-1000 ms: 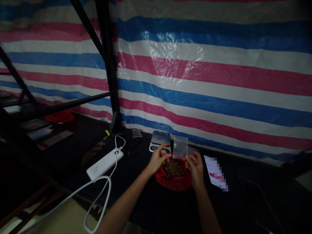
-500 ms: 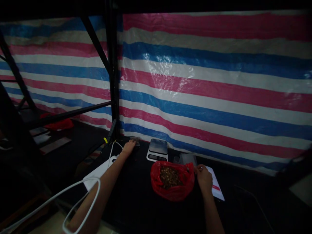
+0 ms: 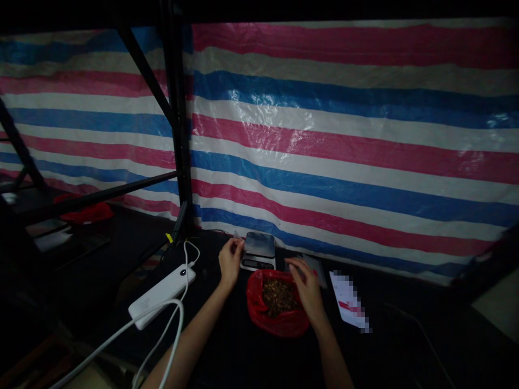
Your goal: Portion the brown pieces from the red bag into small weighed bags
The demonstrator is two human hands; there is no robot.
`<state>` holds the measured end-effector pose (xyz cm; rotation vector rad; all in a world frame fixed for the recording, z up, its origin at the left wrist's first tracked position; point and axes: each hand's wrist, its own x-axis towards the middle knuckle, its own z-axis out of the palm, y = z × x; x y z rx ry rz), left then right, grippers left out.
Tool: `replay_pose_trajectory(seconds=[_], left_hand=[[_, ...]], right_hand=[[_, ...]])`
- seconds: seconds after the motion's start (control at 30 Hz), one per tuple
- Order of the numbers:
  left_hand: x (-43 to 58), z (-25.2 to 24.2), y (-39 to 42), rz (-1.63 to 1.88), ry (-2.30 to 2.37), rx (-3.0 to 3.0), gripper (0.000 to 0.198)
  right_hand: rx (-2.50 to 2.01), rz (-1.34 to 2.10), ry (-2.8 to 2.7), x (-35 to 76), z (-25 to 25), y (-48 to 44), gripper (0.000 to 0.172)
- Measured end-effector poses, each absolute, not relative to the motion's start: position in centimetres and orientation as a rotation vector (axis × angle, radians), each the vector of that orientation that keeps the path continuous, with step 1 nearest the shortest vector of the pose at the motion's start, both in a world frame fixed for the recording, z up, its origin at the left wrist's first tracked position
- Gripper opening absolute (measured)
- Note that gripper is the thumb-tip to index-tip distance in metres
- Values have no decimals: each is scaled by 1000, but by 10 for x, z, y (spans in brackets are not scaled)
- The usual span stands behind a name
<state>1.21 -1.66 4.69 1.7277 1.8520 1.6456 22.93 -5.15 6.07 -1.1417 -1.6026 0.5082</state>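
Observation:
My left hand is behind the red bag, beside the scale, with its fingertips pinched on what looks like a small transparent packet. A digital kitchen scale stands just right of those fingers. My right hand reaches over the right rim of a red plastic bag holding brown granules. A flat transparent plastic bag lies partly under and behind that hand's fingers.
A white power bank with a white cable lies left of my arms on the black table. A paper slip lies to the right. Striped tarpaulin and black metal shelving stand behind.
My left hand has moved right from the back of the table toward the scale. My right hand has moved left over the red bag. The view has shifted slightly.

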Motion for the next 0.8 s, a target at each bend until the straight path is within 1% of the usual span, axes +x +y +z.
replay_pose_trajectory(seconds=[0.07,0.13,0.17,0.27,0.4,0.6,0.8], left_hand=[[41,49,-35,1653,1675,1978,24],[62,50,-48,1541,1481,2267,20],[68,50,-52,1469,1404,2383,19],[74,49,-54,1286,1270,2570,18],[68,50,-52,1146,1211,2566,17],[63,56,-51,1083,1103,2481,17],[62,53,-48,1055,1083,2473,18]], right_hand=[[-1011,835,-1574,208,56,-54,35],[-1002,988,-1433,197,48,-53,39],[-1024,1009,-1358,196,42,-53,40],[-1077,980,-1247,202,30,-50,36],[-1047,948,-1312,211,24,-50,27],[-1094,926,-1352,210,27,-51,30],[-1116,1003,-1323,210,30,-53,32]])
